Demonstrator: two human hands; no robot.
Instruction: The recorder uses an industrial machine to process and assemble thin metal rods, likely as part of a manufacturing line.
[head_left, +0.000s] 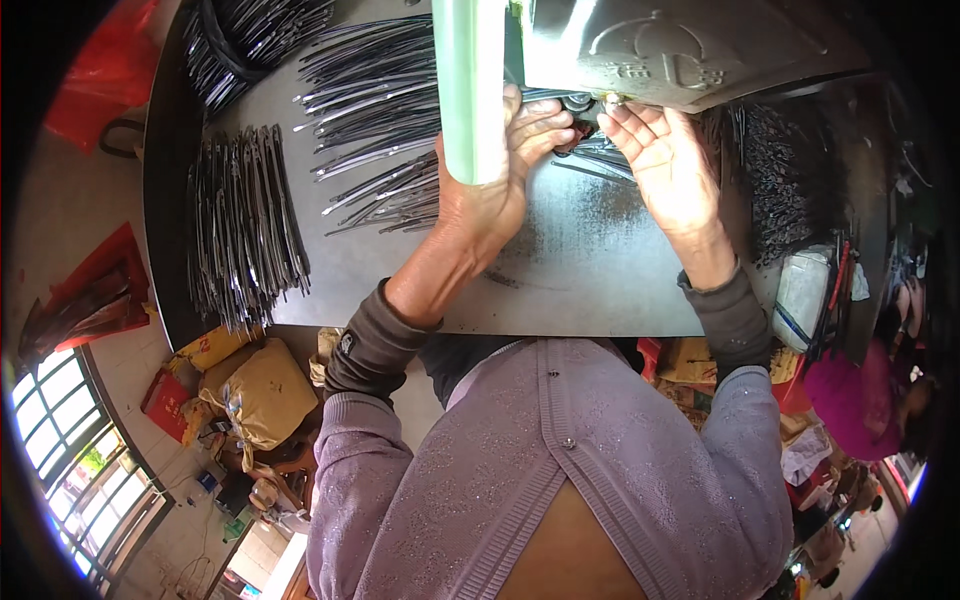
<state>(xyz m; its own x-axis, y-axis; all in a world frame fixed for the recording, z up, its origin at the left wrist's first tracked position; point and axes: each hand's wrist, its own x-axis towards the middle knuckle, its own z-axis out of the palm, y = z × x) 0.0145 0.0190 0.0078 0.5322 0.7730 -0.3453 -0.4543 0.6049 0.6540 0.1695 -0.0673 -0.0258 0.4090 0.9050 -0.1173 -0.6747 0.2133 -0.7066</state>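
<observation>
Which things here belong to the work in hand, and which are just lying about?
Seemingly in use: left hand, right hand, grey metal machine, dark slender strips, metal table.

Seemingly just lying about: tan sack, upper-left red plastic.

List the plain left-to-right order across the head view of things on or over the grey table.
Lengthwise row of long, thin, dark strips → left hand → right hand → white, box-shaped object.
</observation>
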